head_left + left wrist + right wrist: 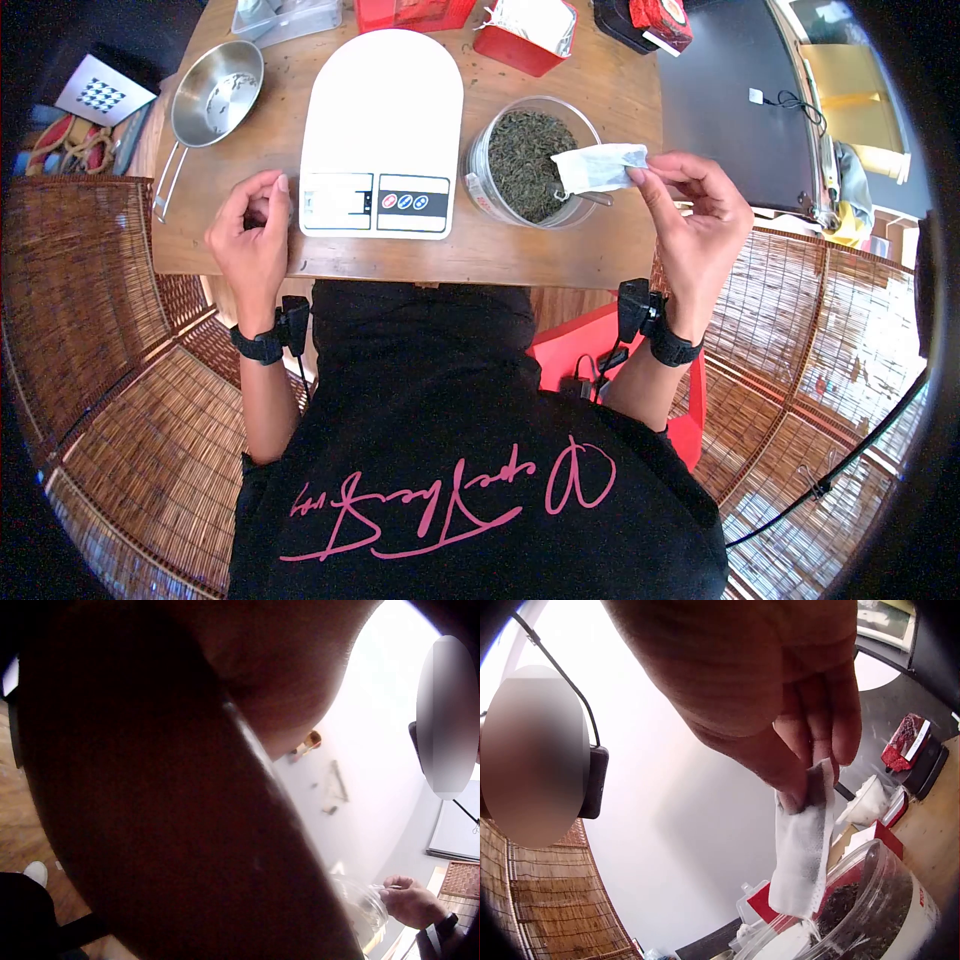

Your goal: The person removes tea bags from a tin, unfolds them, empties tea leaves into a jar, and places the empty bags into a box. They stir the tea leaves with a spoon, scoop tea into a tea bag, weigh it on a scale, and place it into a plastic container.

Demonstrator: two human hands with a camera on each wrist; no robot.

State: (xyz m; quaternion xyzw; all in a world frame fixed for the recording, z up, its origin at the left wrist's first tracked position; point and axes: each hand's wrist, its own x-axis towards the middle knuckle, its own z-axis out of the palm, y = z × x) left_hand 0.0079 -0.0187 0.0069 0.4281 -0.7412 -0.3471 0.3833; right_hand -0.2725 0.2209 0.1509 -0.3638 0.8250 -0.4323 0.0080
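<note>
My right hand [700, 205] pinches a small white tea bag [600, 168] by one end, between thumb and fingers. In the head view the bag overlaps the right side of a clear round tub [478, 190] of dark dried tea leaves [530, 150]. The right wrist view shows the bag [799, 859] hanging down over the tub's rim, its pinched end shaded. A spoon handle [597, 198] pokes out at the tub's right. My left hand [252, 225] rests at the table's front edge with fingers loosely curled, holding nothing, left of a white kitchen scale [382, 120].
A steel pan [218, 95] with dark bits in it sits at the left, handle toward the front edge. Behind the tub stands a red box [520, 50] of white bags; another red box [412, 12] and a clear container [290, 22] line the back of the wooden table [560, 258].
</note>
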